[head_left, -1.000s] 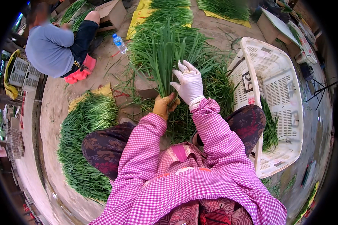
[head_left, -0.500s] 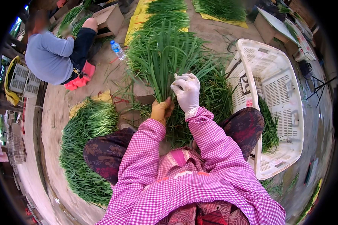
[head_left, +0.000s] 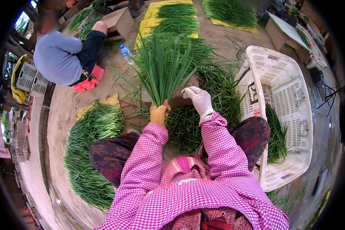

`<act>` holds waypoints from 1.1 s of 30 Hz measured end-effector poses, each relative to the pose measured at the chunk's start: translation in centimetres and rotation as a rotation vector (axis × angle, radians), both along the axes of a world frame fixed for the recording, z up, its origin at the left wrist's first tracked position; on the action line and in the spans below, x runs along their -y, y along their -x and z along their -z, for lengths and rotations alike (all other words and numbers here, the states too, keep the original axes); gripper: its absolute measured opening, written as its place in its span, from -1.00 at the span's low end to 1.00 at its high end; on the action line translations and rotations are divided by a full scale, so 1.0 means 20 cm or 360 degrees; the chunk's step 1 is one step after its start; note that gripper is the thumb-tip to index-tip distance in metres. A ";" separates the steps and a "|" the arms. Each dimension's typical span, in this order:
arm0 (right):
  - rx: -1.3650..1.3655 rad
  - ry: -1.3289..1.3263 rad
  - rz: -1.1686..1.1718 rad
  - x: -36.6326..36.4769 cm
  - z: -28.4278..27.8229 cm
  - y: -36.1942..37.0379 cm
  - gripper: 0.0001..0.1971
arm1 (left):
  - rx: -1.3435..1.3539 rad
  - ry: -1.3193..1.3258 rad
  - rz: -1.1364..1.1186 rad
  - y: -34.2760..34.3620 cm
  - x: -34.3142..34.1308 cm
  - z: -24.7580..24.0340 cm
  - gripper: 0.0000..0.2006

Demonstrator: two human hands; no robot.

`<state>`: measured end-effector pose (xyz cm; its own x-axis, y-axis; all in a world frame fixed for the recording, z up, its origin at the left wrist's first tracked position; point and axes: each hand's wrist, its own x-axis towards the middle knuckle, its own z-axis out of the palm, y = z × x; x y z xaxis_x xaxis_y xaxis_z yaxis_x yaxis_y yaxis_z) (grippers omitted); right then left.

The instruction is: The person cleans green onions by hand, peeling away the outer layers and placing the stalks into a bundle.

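Note:
My left hand (head_left: 159,113), in a yellowish glove, is closed round the base of a bunch of garlic chives (head_left: 163,76). The long flat leaves fan out upward, away from me. To the right, apart from the bunch, is my right hand (head_left: 199,100) in a white glove. Its thumb and fingertips are pinched together, with a small greenish bit at the tips that is too small to make out. Below and between the hands lies a heap of loose, tangled leaves (head_left: 184,128). A low block (head_left: 180,101) stands just behind the hands.
A large white plastic crate (head_left: 255,82) at my right holds some chives (head_left: 276,134). Another pile of chives (head_left: 92,153) lies at my left. Farther off are more chives on yellow sacks (head_left: 147,26), a water bottle (head_left: 125,53) and a seated person (head_left: 59,57).
My right hand has drawn back from the bunch, down and to the right. Leaves that stuck out to the bunch's right are no longer there. The left hand keeps its hold.

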<state>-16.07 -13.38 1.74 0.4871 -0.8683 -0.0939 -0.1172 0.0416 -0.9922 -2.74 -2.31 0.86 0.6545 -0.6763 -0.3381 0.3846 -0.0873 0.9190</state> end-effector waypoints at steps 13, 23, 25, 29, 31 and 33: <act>-0.0672 0.1659 0.0333 0.16 -0.30 0.02 -0.71 | 0.0159 -0.0047 0.0278 0.14 -0.01 0.23 -0.81; -0.0919 0.1314 0.0121 0.17 -0.17 -0.02 -0.68 | 0.0139 0.0085 0.0207 0.15 -0.05 0.21 -0.65; -0.0825 0.1326 0.0153 0.17 -0.14 -0.03 -0.77 | 0.0115 0.0119 0.0184 0.15 -0.04 0.23 -0.64; -0.0726 0.1326 0.0188 0.15 -0.17 -0.01 -0.82 | 0.0259 0.0098 0.0192 0.14 -0.04 0.24 -0.63; -0.0538 0.1281 0.0303 0.13 -0.18 -0.01 -0.84 | 0.0177 0.0220 0.0083 0.14 -0.03 0.24 -0.63; -0.0268 0.1177 0.0481 0.13 -0.18 0.01 -0.85 | 0.0146 0.0184 0.0129 0.14 -0.02 0.20 -0.66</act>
